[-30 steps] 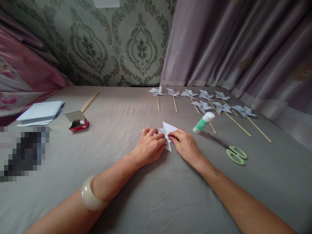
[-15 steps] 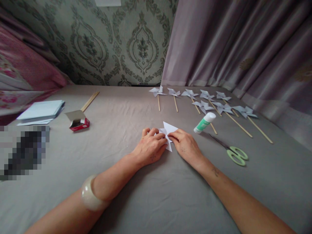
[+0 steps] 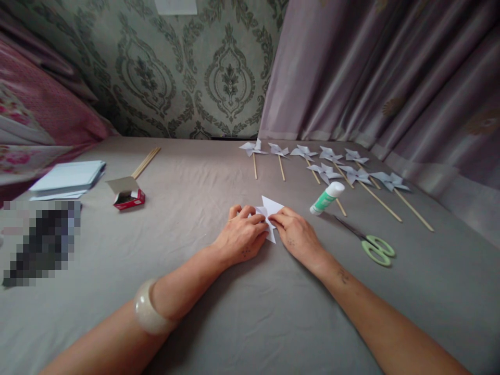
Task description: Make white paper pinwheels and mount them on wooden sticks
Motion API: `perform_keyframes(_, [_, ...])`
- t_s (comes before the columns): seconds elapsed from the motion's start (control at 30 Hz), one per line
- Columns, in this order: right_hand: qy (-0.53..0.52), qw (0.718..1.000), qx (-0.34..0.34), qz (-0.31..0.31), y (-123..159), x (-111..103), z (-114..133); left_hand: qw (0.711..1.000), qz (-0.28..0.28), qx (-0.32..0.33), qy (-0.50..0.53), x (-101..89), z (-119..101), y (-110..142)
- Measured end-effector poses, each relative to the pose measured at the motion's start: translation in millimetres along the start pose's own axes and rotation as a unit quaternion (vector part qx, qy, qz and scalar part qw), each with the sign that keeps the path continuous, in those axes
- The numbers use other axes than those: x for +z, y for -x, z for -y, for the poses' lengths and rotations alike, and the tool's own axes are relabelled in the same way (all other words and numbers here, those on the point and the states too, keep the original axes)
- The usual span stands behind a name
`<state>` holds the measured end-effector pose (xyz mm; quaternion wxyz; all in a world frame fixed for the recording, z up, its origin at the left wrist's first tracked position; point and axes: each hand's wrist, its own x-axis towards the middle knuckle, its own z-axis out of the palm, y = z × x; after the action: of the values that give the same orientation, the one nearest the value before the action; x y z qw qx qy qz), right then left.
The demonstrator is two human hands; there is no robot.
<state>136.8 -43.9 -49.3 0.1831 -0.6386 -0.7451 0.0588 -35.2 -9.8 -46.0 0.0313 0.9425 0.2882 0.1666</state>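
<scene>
A white folded paper shape (image 3: 270, 207) with pointed tips lies on the grey cloth surface (image 3: 250, 312) in the middle. My left hand (image 3: 241, 235) rests on its left side, fingers curled and pressing the paper down. My right hand (image 3: 297, 236) pinches the paper's right part with fingertips drawn together. Most of the paper is hidden under both hands; only a far point and a near point show. A pale bangle (image 3: 147, 310) sits on my left forearm.
A glue stick (image 3: 326, 198) with a white cap lies just right of the hands, green-handled scissors (image 3: 369, 243) beyond it. Several paper pinwheels on wooden sticks (image 3: 324, 169) lie at the back right. A small red open box (image 3: 127, 195), loose sticks (image 3: 145, 162) and a paper stack (image 3: 68, 178) sit left.
Both hands stay on the paper almost unmoved; only the camera view has shifted slightly.
</scene>
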Motion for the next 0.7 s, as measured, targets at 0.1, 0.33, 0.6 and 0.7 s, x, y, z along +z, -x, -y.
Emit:
perform_keyframes(0.1, [0.046,0.999,-0.012,0.028,1,-7,6,1.0,-0.007,0.002,-0.004,0.6,0,0])
perform_keyframes(0.33, [0.123,0.985,-0.076,0.096,-13,-25,13,1.0,-0.025,0.003,-0.004,-0.3,-1,2])
perform_keyframes(0.6, [0.153,0.964,-0.06,0.209,-33,-43,26,0.997,-0.08,-0.005,-0.004,0.4,1,1])
perform_keyframes(0.7, [0.153,0.96,-0.051,0.227,-38,-43,27,0.995,-0.097,-0.015,-0.009,0.9,2,1])
